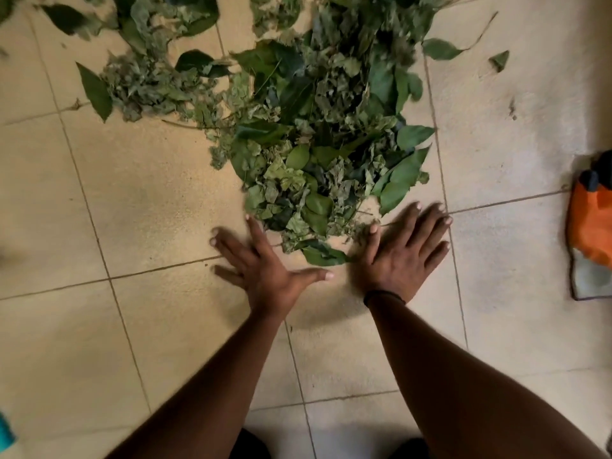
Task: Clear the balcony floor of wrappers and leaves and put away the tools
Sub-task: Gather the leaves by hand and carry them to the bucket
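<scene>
Down at the far left edge a sliver of something teal (6, 432) pokes into view, too cropped to identify. The tiled floor (149, 200) is beige with thin dark grout lines. Loose leaves (96, 91) trail across the upper left, some broad and dark green, some dried and crumpled, and they thicken rightward into the main leaf pile (324, 134), which runs from the top of the view down toward the person.

The left hand (261, 263) lies flat on the tile with fingers straight and spread, gripping nothing; its index finger reaches the lower left edge of the pile and its thumb points right, just beneath the nearest leaves. The right hand (404, 250) is likewise flat and splayed, holding nothing, with its thumb against the pile's lower right edge and its fingertips beside a long green leaf. The pile's near tip sits between the two hands. A dark band (384, 297) circles the right wrist.

A few stray leaves (442, 49) lie apart at the upper right. At the right edge is an orange bag (589, 226); whether it holds anything cannot be told.
</scene>
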A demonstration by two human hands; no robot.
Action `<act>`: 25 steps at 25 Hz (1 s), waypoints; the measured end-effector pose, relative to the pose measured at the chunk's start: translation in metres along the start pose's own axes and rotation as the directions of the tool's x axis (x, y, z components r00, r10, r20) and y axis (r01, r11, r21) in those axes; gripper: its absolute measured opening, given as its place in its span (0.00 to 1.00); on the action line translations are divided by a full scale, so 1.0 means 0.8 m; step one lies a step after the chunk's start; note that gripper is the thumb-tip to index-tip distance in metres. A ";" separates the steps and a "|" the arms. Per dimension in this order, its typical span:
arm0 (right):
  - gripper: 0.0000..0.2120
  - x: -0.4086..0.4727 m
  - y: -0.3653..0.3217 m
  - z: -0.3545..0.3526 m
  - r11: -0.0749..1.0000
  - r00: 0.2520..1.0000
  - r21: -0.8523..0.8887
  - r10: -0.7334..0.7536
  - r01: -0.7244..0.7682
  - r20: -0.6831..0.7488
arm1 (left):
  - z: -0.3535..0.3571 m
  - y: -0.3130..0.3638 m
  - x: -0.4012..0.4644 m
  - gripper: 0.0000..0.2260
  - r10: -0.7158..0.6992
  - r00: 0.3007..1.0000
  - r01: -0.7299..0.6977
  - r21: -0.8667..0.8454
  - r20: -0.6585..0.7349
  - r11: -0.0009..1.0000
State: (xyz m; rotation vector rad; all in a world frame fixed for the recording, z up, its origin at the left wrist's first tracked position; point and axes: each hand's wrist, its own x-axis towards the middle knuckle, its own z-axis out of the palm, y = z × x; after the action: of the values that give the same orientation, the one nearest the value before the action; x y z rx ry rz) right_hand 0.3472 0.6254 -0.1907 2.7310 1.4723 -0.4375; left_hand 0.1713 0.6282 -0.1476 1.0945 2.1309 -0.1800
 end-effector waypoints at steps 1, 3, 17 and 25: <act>0.38 0.000 0.000 0.003 1.000 1.000 0.000 0.002 -0.002 0.001 | 0.007 -0.008 0.000 0.76 0.060 0.996 -0.057 0.041 -0.071 0.998; 0.38 -0.004 0.000 0.004 1.000 1.000 -0.008 -0.011 0.011 -0.005 | 0.010 0.008 0.016 0.71 0.109 0.980 -0.105 0.033 -0.169 0.994; 0.42 -0.006 -0.001 -0.005 1.000 1.000 0.012 -0.010 0.010 -0.004 | -0.081 0.027 0.068 0.68 0.383 0.855 -0.429 -0.060 -0.349 0.901; 0.45 -0.006 -0.001 -0.006 1.000 1.000 0.020 -0.012 0.012 -0.013 | -0.156 0.047 0.143 0.82 -0.329 0.940 0.334 -0.051 0.086 0.941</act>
State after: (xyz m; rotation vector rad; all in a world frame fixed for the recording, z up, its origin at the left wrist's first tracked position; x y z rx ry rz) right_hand 0.3450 0.6225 -0.1851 2.7466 1.4961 -0.4381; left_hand 0.0892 0.7794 -0.1250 0.6722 2.2229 -0.3026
